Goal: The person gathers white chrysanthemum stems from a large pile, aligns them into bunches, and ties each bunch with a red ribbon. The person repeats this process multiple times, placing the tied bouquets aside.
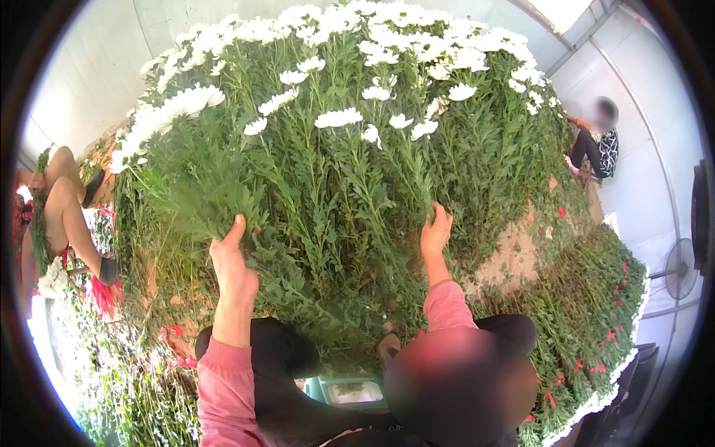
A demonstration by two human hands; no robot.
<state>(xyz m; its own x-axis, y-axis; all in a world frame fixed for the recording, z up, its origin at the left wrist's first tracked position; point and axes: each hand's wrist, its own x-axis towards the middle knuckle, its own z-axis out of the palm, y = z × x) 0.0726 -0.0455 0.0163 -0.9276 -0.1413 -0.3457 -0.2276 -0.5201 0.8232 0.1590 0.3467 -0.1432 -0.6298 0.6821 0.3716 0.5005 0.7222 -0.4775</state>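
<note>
My left hand [234, 267] is closed round the leafy stems of a bunch of white chrysanthemums [195, 175], its thumb pointing up along the stems. The blooms of this bunch lean to the upper left. In front of me spreads a large heap of cut white chrysanthemums [320, 190], flower heads at the far side and stems toward me. At the heap's near right part, my right hand [437, 232] has its fingers closed on the stem of a single chrysanthemum [426, 165]. Leaves partly hide those fingertips.
Bundles of stems [573, 335] with red ties lie at the lower right. Near my feet stands a green plastic tub [350, 393]. One person's bare legs [71, 208] show at the left; another person [596, 145] sits at the far right, near a fan [679, 268].
</note>
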